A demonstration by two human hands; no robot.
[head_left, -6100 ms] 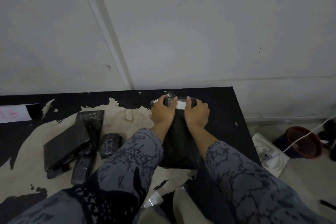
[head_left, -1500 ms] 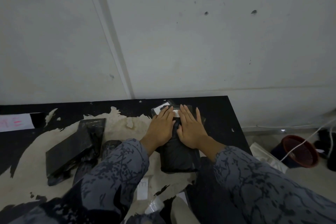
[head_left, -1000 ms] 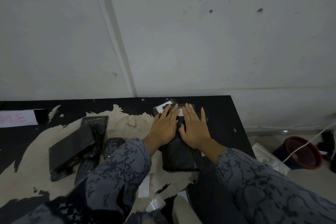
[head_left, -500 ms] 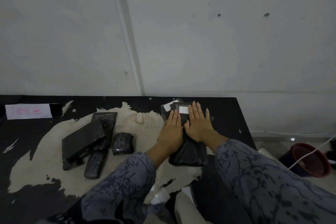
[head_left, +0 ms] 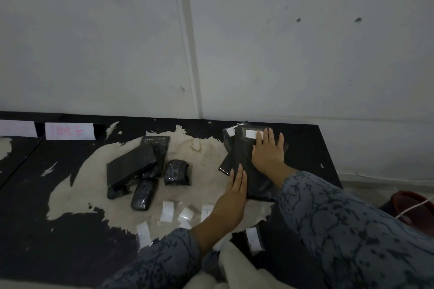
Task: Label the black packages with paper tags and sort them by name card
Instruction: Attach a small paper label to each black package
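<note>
Right hand, flat with fingers straight, presses the paper tag onto the black package; left hand, fingers extended, steadies its edge; firm, even pressure advised.

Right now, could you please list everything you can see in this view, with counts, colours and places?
Tagged packages: two, black, stacked at table's far right.
Untagged packages: about four, black, heaped mid-table.
Paper tags: several, white, loose near the front edge.
Name cards: two, white, far left by the wall.
Table: one, black, worn pale patch.
Bucket: one, reddish, on the floor at right.
Left hand: flat against the stack's near side.
Right hand: flat on the top package.
</note>
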